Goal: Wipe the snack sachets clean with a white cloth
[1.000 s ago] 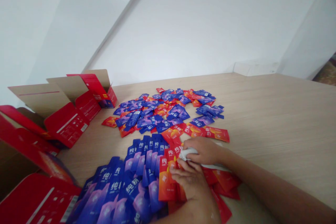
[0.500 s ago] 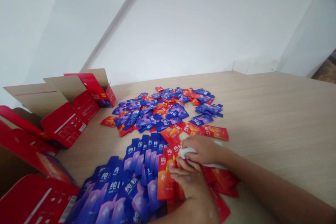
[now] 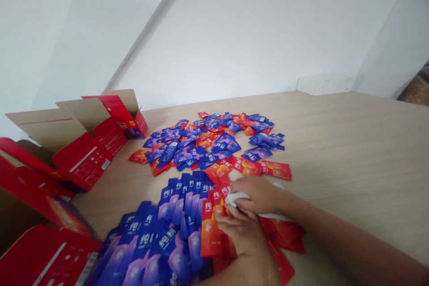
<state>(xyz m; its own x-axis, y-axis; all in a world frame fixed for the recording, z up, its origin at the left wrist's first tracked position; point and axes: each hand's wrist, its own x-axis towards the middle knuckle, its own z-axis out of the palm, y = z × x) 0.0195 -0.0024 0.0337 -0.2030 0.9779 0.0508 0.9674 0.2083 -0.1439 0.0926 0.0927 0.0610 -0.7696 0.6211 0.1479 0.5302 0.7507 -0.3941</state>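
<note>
My left hand (image 3: 241, 234) lies with fingers stretched out across overlapping red-orange sachets (image 3: 212, 232), touching their faces. Just beyond it, my right hand (image 3: 256, 193) is closed on a white cloth (image 3: 237, 197), pressed down over the upper part of the same sachets. Part of the cloth also shows behind the right wrist. To the left of the hands, blue-purple sachets (image 3: 179, 250) lie overlapped in rows, printed ends up. More red sachets (image 3: 284, 232) lie under and beside my right forearm, partly hidden.
A loose, mixed heap of blue and red sachets (image 3: 191, 143) spreads over the far table (image 3: 335, 143). Along the left stand several open red cartons (image 3: 85, 156) with raised flaps. A white box (image 3: 325, 85) sits against the wall at the back right.
My right hand and the white cloth have shifted slightly left over the red sachets. My left hand stays almost where it was.
</note>
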